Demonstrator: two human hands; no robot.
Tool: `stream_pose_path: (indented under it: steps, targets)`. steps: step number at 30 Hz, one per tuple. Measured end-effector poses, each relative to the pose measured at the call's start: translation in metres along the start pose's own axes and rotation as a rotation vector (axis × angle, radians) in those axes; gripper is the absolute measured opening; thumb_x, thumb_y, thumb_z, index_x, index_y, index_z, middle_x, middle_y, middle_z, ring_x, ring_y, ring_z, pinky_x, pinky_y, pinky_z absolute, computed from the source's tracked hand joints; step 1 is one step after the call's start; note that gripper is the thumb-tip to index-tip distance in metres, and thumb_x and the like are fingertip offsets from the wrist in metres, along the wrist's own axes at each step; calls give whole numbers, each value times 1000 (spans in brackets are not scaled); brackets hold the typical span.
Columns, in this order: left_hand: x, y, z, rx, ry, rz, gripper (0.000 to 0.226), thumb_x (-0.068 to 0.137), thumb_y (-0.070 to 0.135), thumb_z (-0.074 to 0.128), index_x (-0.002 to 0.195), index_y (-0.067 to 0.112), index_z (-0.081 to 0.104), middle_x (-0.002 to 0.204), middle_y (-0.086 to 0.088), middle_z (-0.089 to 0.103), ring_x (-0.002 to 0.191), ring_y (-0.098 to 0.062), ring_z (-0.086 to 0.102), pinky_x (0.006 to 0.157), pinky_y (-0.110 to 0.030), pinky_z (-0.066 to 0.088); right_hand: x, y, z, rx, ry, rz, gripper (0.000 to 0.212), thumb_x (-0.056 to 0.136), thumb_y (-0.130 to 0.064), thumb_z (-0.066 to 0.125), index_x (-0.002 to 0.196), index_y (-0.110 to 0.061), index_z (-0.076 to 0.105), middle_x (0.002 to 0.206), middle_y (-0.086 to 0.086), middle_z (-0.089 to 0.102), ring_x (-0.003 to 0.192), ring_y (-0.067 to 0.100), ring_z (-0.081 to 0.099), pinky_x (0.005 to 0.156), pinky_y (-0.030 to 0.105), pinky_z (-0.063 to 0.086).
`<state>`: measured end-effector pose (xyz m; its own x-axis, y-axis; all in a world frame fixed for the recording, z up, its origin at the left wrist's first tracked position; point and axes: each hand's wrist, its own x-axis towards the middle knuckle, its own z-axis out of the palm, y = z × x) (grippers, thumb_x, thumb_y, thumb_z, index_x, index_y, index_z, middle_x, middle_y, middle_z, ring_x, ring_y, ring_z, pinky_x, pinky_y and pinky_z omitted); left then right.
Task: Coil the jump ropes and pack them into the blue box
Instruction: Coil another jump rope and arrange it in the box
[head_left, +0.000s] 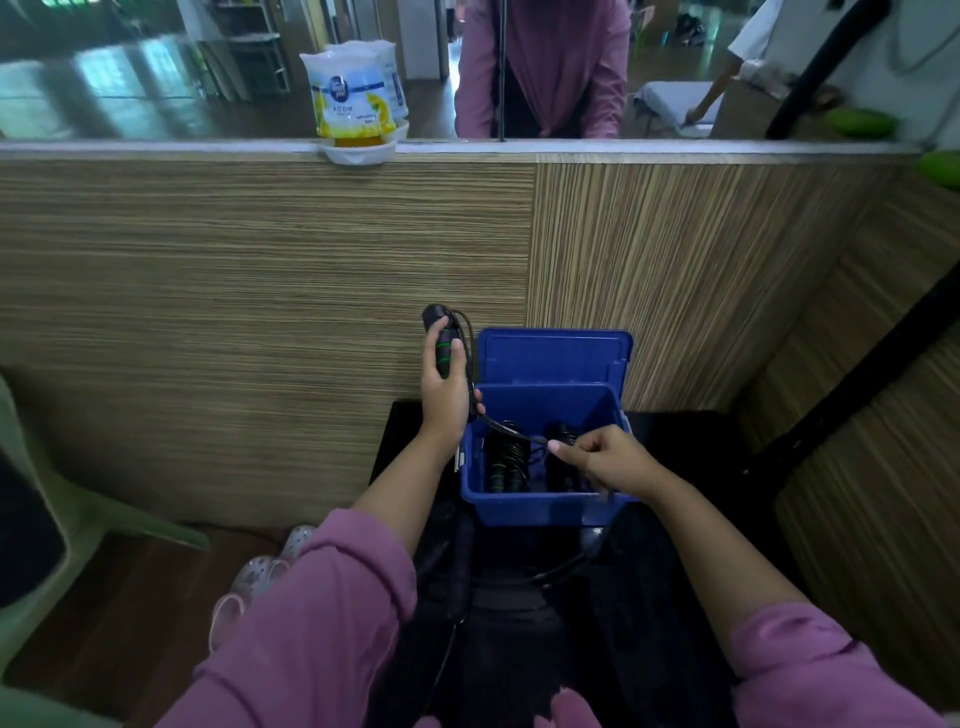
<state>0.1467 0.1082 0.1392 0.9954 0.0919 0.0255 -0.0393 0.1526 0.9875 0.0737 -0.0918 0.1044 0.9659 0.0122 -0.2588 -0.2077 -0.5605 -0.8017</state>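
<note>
My left hand (445, 387) is closed around the black, green-ringed handles of a jump rope (442, 340), held upright just left of the blue box (613, 410). The rope's black cord (506, 428) runs from that hand across the box's left rim to my right hand (597, 457), which pinches it over the open box. Inside the box lie two coiled jump ropes: one with green rings (506, 462) on the left, a darker one (563, 439) partly hidden under my right hand. The box's lid (550, 356) stands open at the back. More cord (563, 566) trails below the box.
The box rests on a dark surface (675, 431) against a wood-grain wall (260, 249). An air-freshener pack (353, 98) stands on the ledge above. A green plastic chair (78, 519) is at the left, pale clogs (260, 571) on the floor. A person in pink (545, 67) shows beyond the ledge.
</note>
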Motion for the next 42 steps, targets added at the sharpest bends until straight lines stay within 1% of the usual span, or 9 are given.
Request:
stream_pose_path:
  steps: [5,8,11,20,25,29,36,39,42]
  targets:
    - [1,-5,-1,238,-83,146,31,101,34,45,126,52,45,99,-7,62,56,-23,49,49,-32,48,-6,6,-4,23,2,73,56,80,-50,69,48,-20,33,38,-4,39,42,18,48,54,27,40]
    - [1,-7,-2,450,-134,260,32,100,37,45,126,57,42,109,13,56,76,-3,55,71,-30,50,-6,0,-7,-113,135,7,52,81,-49,68,53,-14,41,48,-5,40,50,11,42,54,27,34]
    - [4,-11,-8,545,-146,256,33,99,42,43,126,61,40,118,3,56,98,-14,57,87,-38,50,-8,-6,-10,-181,204,-102,40,85,-46,65,66,-12,56,60,-2,55,60,12,52,59,27,40]
    - [18,2,-27,876,-248,391,35,99,47,38,132,60,35,99,-7,43,72,-18,50,70,-29,44,-17,11,-4,-16,-95,87,43,90,-46,58,68,-11,46,54,6,52,56,22,67,54,25,46]
    - [12,0,-37,1190,-439,434,38,98,53,31,135,62,32,113,-7,40,79,-34,59,78,-39,53,-26,-33,-32,-302,95,-153,32,90,-37,60,70,-13,61,61,-5,54,59,7,51,59,22,39]
    - [1,1,-28,1432,-658,551,42,97,56,15,135,70,2,116,-13,41,84,-36,59,80,-44,52,-31,-64,-44,-416,170,-404,23,93,-31,56,74,-19,56,64,-5,52,60,10,50,60,24,42]
    - [-17,-3,-20,1382,-798,654,65,98,45,11,153,11,10,111,-8,55,88,-27,58,79,-43,47,-25,-68,-51,-492,214,-523,19,96,-31,52,91,-14,60,82,-2,49,71,8,48,69,28,41]
    - [-25,-2,-23,1353,-848,709,67,97,45,17,151,4,15,122,-13,58,100,-29,59,86,-42,46,-14,-62,-55,-421,151,-476,17,95,-29,52,91,-16,61,82,-2,50,72,5,48,71,24,37]
    - [-36,1,-20,1301,-900,797,71,98,51,22,152,8,6,101,-10,65,85,-25,61,75,-44,50,0,-51,-59,-340,42,-407,15,95,-29,54,90,-17,63,83,-3,53,77,14,53,78,29,43]
